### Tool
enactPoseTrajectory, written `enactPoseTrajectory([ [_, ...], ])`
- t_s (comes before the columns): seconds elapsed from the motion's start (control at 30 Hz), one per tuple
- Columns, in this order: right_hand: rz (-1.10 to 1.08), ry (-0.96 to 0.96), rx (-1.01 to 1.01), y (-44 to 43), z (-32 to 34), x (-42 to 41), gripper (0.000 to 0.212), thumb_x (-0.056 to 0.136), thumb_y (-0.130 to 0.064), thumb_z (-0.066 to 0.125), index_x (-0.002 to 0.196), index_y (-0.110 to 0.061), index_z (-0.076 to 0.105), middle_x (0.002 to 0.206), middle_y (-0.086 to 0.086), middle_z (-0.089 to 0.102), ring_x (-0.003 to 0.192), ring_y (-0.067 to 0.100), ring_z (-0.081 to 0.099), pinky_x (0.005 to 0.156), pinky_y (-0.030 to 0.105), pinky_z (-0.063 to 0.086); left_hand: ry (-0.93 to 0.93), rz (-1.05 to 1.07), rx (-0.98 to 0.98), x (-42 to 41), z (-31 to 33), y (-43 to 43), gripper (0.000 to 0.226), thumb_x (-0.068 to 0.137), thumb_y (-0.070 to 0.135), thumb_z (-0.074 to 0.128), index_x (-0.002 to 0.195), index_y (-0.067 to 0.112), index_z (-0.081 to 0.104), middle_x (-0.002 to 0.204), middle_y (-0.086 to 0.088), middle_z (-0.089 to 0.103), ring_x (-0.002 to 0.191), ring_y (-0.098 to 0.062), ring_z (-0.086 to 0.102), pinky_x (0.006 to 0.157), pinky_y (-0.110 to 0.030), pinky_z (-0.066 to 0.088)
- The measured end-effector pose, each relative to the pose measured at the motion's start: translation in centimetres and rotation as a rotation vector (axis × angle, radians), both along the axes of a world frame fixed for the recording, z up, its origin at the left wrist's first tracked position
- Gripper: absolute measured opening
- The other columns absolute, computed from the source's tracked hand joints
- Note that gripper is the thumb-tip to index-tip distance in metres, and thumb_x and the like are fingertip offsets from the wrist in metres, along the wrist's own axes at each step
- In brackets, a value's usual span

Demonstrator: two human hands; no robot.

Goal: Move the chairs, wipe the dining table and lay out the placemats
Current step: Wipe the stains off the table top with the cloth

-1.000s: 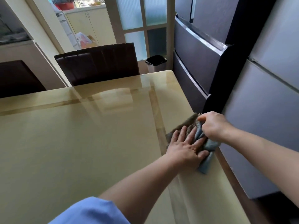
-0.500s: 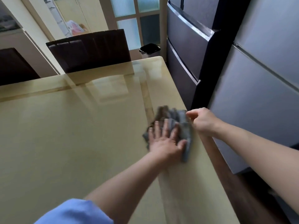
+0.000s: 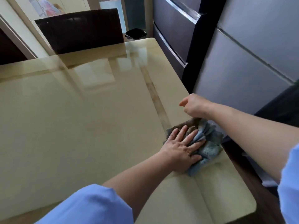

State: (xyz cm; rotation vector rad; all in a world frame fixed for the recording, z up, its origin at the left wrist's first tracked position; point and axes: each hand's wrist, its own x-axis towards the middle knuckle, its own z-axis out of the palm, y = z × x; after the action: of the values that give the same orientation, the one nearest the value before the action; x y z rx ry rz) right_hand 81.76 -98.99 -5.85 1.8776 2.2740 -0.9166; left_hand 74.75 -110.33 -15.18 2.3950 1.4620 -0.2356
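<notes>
Left hand (image 3: pixel 181 147) flat on crumpled cloth (image 3: pixel 208 143), glossy table (image 3: pixel 80 118).

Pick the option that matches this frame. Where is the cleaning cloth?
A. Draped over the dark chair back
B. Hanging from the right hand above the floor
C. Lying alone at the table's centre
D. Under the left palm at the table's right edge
D: the left hand lies flat on the blue-grey cloth, which sits at the right edge of the table, beside the right hand.

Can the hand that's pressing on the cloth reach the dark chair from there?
Probably not. The left hand lies flat on the cloth at the table's near right edge; the chair stands beyond the far edge.
</notes>
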Motion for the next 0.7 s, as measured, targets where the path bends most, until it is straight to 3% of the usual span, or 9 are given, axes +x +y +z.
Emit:
enactPoseTrajectory([
  [0.17,-0.004,-0.065,0.041,-5.0,-0.6,-0.1,0.038,0.089,-0.002,0.042,0.124,-0.001,0.058,0.133,0.015,0.057,0.124,0.029,0.051,0.105,0.031,0.04,-0.003,0.268,0.017,-6.8,0.0,-4.3,0.062,0.093,0.058,0.019,0.147,0.035,-0.001,0.158,0.001,-0.014,0.143,-0.024,-0.021,0.114,-0.041,-0.015],
  [0.23,0.015,-0.109,0.006,-7.1,-1.4,0.1,0.042,0.091,-0.009,0.046,0.133,-0.008,0.052,0.14,0.011,0.051,0.13,0.027,0.047,0.108,0.03,0.037,0.024,0.445,0.006,-11.4,-0.4,-6.6,0.065,0.091,0.061,0.017,0.146,0.036,-0.005,0.157,0.002,-0.017,0.142,-0.023,-0.022,0.115,-0.04,-0.015],
  [0.3,0.064,-0.148,-0.081,-9.3,-2.7,-0.2,0.054,0.092,-0.021,0.054,0.143,-0.011,0.038,0.15,0.01,0.038,0.137,0.025,0.037,0.11,0.029,0.031,0.068,0.626,0.014,-16.1,-0.7,-9.0,0.067,0.089,0.064,0.014,0.146,0.036,-0.009,0.156,0.002,-0.02,0.142,-0.023,-0.021,0.115,-0.041,-0.013],
  [0.4,0.135,-0.201,-0.139,-12.3,-4.9,-0.5,0.084,0.089,-0.035,0.06,0.151,-0.009,0.009,0.16,0.012,-0.001,0.147,0.026,0.003,0.118,0.03,0.009,0.111,0.941,-0.037,-19.9,-0.7,-11.1,0.071,0.087,0.067,0.013,0.146,0.035,-0.01,0.156,-0.002,-0.02,0.143,-0.029,-0.018,0.114,-0.048,-0.01],
  [0.5,0.137,-0.151,-0.08,-13.4,-6.0,0.2,0.084,0.09,-0.033,0.059,0.151,-0.012,0.006,0.16,0.008,-0.006,0.148,0.023,-0.003,0.118,0.027,0.003,0.1,1.197,-0.115,-17.7,-0.2,-10.5,0.07,0.088,0.065,0.013,0.146,0.034,-0.01,0.156,-0.007,-0.02,0.141,-0.038,-0.018,0.111,-0.056,-0.01],
  [0.57,0.091,-0.034,-0.037,-13.2,-5.8,1.3,0.068,0.09,-0.017,0.057,0.149,-0.013,0.023,0.16,0.005,0.011,0.146,0.019,0.015,0.116,0.023,0.014,0.083,1.153,-0.102,-14.0,-0.4,-10.2,0.069,0.089,0.064,0.015,0.146,0.035,-0.01,0.156,-0.007,-0.02,0.14,-0.04,-0.019,0.11,-0.058,-0.011],
  [0.63,-0.062,0.095,0.034,-13.0,-5.1,3.3,0.054,0.088,-0.006,0.05,0.14,-0.016,0.044,0.151,0.005,0.038,0.137,0.02,0.038,0.109,0.023,0.029,0.063,0.953,-0.048,-9.4,-0.9,-10.4,0.068,0.089,0.063,0.018,0.145,0.037,-0.01,0.155,-0.005,-0.023,0.14,-0.038,-0.023,0.109,-0.057,-0.015],
  [0.7,-0.157,0.125,0.09,-13.3,-4.3,6.0,0.049,0.086,-0.006,0.048,0.134,-0.017,0.052,0.142,0.008,0.05,0.13,0.023,0.047,0.108,0.027,0.036,0.024,0.735,-0.026,-3.7,-1.3,-10.8,0.069,0.087,0.065,0.019,0.144,0.039,-0.01,0.154,-0.001,-0.027,0.138,-0.036,-0.027,0.107,-0.055,-0.02],
])
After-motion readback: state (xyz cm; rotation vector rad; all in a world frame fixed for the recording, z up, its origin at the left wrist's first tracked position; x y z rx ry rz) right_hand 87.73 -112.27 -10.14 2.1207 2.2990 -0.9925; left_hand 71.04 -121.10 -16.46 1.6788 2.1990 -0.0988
